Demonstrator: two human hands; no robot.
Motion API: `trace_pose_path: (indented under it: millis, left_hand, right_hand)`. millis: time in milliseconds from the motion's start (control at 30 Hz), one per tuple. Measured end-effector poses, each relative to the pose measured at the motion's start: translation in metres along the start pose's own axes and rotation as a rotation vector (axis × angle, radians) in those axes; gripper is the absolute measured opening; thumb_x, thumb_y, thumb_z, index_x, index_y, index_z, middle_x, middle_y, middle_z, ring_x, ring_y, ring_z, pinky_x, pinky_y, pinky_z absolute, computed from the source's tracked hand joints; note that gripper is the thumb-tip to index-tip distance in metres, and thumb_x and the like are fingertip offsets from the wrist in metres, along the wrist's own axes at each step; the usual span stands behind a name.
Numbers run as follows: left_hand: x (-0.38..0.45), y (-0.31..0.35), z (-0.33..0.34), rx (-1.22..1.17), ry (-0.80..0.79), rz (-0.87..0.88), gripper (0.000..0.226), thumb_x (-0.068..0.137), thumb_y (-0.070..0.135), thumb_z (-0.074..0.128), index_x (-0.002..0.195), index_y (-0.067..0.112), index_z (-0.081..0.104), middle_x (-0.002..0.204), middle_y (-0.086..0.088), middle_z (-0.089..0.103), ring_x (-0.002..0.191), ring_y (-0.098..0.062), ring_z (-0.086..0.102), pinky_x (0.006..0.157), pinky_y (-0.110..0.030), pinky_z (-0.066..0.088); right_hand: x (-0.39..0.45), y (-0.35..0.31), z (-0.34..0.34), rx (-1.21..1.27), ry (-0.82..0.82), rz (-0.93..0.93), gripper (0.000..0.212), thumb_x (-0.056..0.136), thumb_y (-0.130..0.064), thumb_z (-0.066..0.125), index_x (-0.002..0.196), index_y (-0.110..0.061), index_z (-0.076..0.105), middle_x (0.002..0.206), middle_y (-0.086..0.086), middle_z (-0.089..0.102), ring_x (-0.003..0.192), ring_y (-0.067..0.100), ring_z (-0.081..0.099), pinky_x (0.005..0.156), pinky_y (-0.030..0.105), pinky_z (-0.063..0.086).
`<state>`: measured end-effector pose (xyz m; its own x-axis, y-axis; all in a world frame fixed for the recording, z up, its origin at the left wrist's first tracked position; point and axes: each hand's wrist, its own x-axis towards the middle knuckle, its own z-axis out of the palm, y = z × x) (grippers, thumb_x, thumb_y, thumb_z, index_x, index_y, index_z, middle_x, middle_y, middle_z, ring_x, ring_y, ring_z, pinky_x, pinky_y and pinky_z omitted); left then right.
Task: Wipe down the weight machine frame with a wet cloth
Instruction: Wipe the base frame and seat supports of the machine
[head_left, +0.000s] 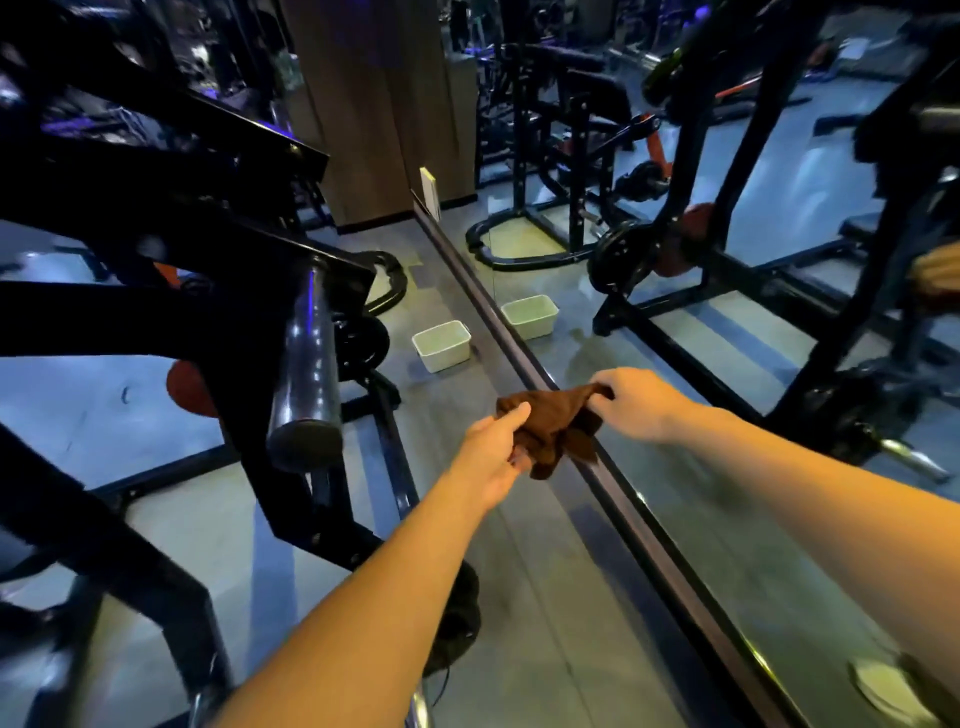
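A brown cloth (550, 428) hangs crumpled between both my hands, above the floor near the base of a wall mirror. My left hand (493, 449) grips its lower left part with thumb on top. My right hand (636, 400) pinches its upper right corner. The black weight machine frame (171, 270) fills the left side, with a thick steel weight sleeve (306, 364) pointing toward me, left of the cloth and apart from it.
A white plastic tub (442, 344) stands on the grey floor ahead, near the mirror's base rail (524, 358); the mirror to the right repeats the tub and machines. A wooden column (374, 104) rises behind. Black floor bars of the frame (395, 457) run below my left arm.
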<state>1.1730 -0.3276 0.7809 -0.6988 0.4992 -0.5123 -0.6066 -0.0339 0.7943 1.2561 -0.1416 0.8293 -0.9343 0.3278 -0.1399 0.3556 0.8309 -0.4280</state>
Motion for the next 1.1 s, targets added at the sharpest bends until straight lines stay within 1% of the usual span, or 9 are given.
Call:
trace_pose_path:
  millis: [100,300,500,633,733,800,867,967,1100]
  left_hand:
    - [0.017,0.001,0.009,0.093,0.020,0.043,0.034,0.100,0.032,0.066,0.128,0.012,0.064,0.116,-0.015,0.075,0.092,-0.024,0.073,0.067,-0.031,0.057]
    - [0.062,0.006,0.010,0.103,0.059,0.069,0.050,0.091,0.052,0.072,0.131,0.024,0.062,0.117,-0.010,0.075,0.108,-0.032,0.072,0.096,-0.051,0.058]
    - [0.121,0.028,0.012,0.000,0.158,0.086,0.036,0.095,0.047,0.070,0.120,0.021,0.068,0.110,-0.009,0.077,0.105,-0.030,0.072,0.097,-0.050,0.057]
    - [0.167,0.055,0.013,-0.061,0.191,0.094,0.043,0.094,0.050,0.068,0.125,0.019,0.067,0.112,-0.009,0.077,0.105,-0.030,0.073,0.097,-0.051,0.057]
    - [0.195,0.069,0.009,-0.116,0.211,0.081,0.038,0.098,0.048,0.064,0.123,0.020,0.069,0.112,-0.009,0.077,0.107,-0.030,0.073,0.099,-0.051,0.056]
    - [0.210,0.074,0.007,-0.169,0.240,0.078,0.036,0.098,0.047,0.064,0.123,0.021,0.069,0.114,-0.009,0.077,0.108,-0.030,0.072,0.101,-0.051,0.055]
    - [0.223,0.076,0.006,-0.247,0.253,0.075,0.045,0.093,0.049,0.069,0.127,0.019,0.067,0.115,-0.013,0.076,0.107,-0.033,0.072,0.098,-0.052,0.057]
    - [0.244,0.078,0.003,-0.319,0.290,0.038,0.080,0.068,0.061,0.082,0.134,0.020,0.063,0.117,-0.014,0.075,0.104,-0.035,0.074,0.084,-0.051,0.062]
    - [0.275,0.108,0.001,-0.360,0.343,0.080,0.068,0.077,0.055,0.081,0.132,0.020,0.063,0.115,-0.012,0.076,0.101,-0.033,0.074,0.068,-0.040,0.062]
  right_hand:
    - [0.014,0.017,-0.003,0.056,0.009,-0.001,0.024,0.104,-0.030,0.051,0.092,-0.015,0.066,0.088,0.003,0.068,0.085,0.023,0.064,0.078,0.041,0.054]
    - [0.053,0.024,-0.006,0.086,-0.062,-0.005,0.033,0.107,-0.035,0.049,0.086,-0.012,0.060,0.084,0.007,0.068,0.081,0.026,0.065,0.077,0.045,0.054]
    - [0.121,0.019,-0.019,0.049,-0.086,-0.030,0.034,0.106,-0.035,0.050,0.080,-0.014,0.058,0.081,0.007,0.067,0.079,0.024,0.064,0.072,0.040,0.052]
    - [0.182,0.013,-0.033,-0.006,-0.088,-0.038,0.034,0.105,-0.034,0.050,0.084,-0.009,0.061,0.081,0.009,0.067,0.078,0.027,0.064,0.069,0.040,0.050]
    - [0.222,0.004,-0.040,-0.037,-0.088,-0.055,0.033,0.104,-0.034,0.051,0.084,-0.010,0.063,0.080,0.008,0.067,0.078,0.026,0.063,0.071,0.041,0.052]
    - [0.245,0.001,-0.039,-0.054,-0.090,-0.073,0.033,0.104,-0.033,0.050,0.081,-0.011,0.059,0.079,0.007,0.064,0.077,0.025,0.061,0.066,0.039,0.049]
    - [0.264,-0.004,-0.038,-0.083,-0.121,-0.103,0.033,0.105,-0.028,0.050,0.076,-0.014,0.053,0.076,0.005,0.059,0.071,0.020,0.055,0.058,0.035,0.040]
    - [0.296,-0.009,-0.036,-0.130,-0.178,-0.144,0.033,0.106,-0.024,0.048,0.074,-0.017,0.050,0.074,0.001,0.054,0.067,0.014,0.049,0.055,0.031,0.034]
    - [0.352,-0.009,-0.043,-0.136,-0.217,-0.190,0.028,0.104,-0.023,0.048,0.082,-0.012,0.060,0.081,0.005,0.062,0.080,0.026,0.060,0.067,0.035,0.046]
